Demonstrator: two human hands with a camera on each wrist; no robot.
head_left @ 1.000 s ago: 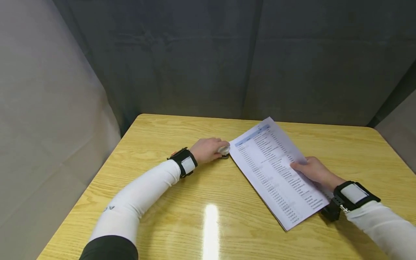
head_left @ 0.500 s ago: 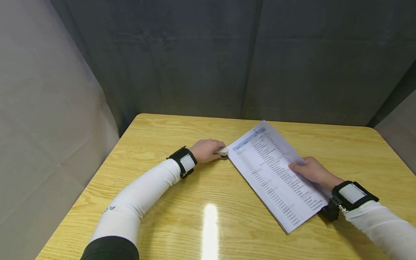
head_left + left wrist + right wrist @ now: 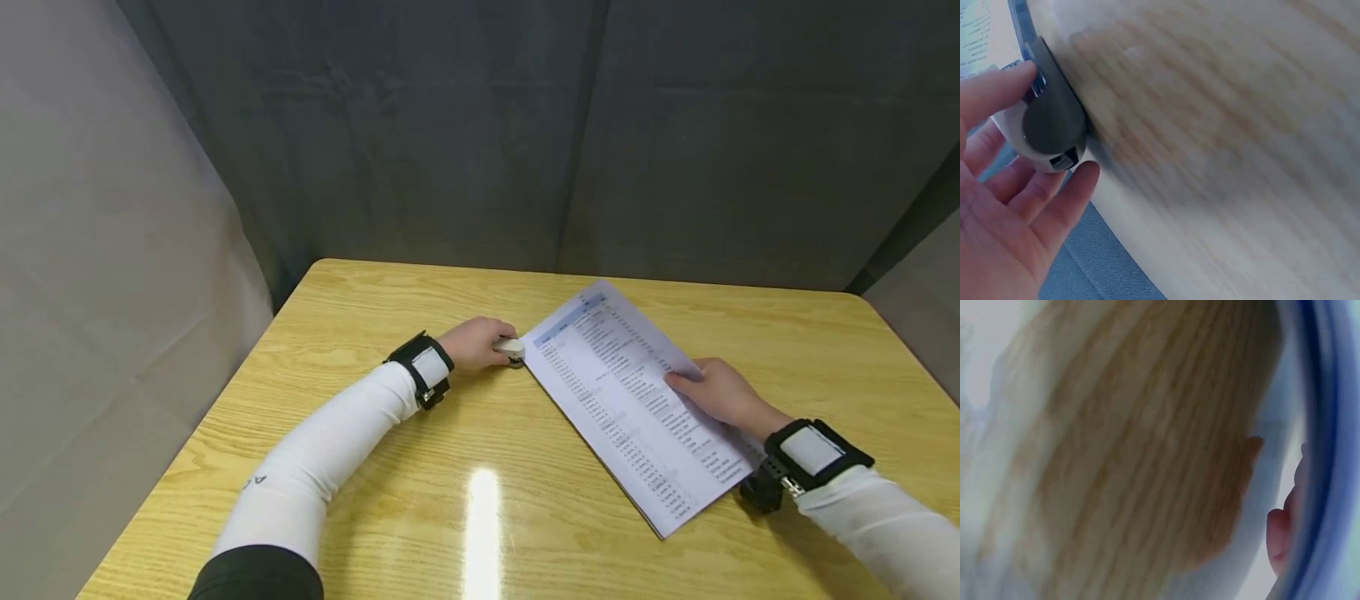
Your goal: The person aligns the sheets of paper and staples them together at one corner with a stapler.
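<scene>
Head view: from high up, looking forward and down at the whole wooden table [image 3: 390, 467]. Left wrist view: very close, facing the small stapler [image 3: 1047, 128] at 9 o'clock, also seen from above. Right wrist view: blurry, pressed near table and printed paper [image 3: 630, 400], shared too.

white sleeves [image 3: 330, 450], black wrist straps [image 3: 423, 371], white patches.

Stapler [image 3: 513, 348] left of paper [image 3: 637, 400]
</scene>
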